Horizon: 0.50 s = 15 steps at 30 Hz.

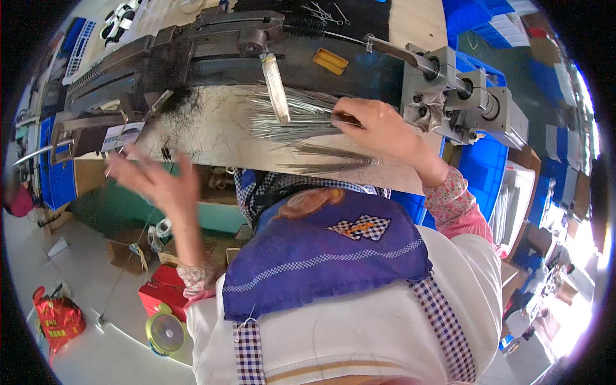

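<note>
My right hand (380, 126) is curled at the right ends of a bundle of thin metal wires (292, 122) on the bench. Its thumb and fingers close around the wire ends; how many they hold is hidden. Below that bundle lies a smaller fan of darker wires (333, 160). A pale, worn bar (276, 88) rests across the main bundle. My left hand (157, 183) is smeared by motion, fingers spread and seemingly holding nothing. It is just in front of the bench, beside a metal fixture with a pale label plate (123, 136).
A long dark machine (212, 42) runs along the bench's far side, with a twisted wire (340, 37) reaching a metal chuck unit (462, 93) at right. Dark bristles (173, 109) litter the bench. A yellow tray (330, 61) lies behind the wires. A blue crate (481, 170) stands at right.
</note>
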Motion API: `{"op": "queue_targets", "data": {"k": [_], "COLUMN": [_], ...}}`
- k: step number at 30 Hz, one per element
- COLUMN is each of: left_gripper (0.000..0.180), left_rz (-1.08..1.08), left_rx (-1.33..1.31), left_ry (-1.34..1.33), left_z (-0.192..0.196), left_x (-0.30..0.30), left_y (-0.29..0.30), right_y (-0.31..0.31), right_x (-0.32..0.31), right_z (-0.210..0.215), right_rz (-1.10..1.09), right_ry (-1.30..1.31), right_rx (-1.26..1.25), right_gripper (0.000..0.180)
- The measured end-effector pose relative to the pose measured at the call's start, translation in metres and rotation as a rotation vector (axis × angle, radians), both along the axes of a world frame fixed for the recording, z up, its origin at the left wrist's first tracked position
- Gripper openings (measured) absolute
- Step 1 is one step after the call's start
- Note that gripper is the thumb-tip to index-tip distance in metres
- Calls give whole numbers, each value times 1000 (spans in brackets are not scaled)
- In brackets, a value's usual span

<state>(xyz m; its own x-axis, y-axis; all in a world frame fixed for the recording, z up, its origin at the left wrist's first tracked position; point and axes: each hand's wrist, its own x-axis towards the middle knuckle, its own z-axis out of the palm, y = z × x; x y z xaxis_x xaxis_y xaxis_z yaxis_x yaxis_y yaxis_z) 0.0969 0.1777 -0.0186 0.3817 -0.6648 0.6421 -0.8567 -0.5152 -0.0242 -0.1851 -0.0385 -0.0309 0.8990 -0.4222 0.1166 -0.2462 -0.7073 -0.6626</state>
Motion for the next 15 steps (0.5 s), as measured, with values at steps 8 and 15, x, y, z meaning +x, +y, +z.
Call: {"op": "queue_targets", "data": {"k": [8, 15], "left_gripper": [84, 76], "left_rz": [709, 73], "left_rx": [113, 48], "left_ry": [490, 238], "left_z": [-33, -21], "left_x": [146, 23], "left_y": [148, 19], "right_y": [11, 3], "right_x": [-19, -52], "right_z": [31, 81], "right_rz": [-279, -604], "right_ry": [-54, -451], "right_rx": [151, 169], "right_gripper": [18, 13]}}
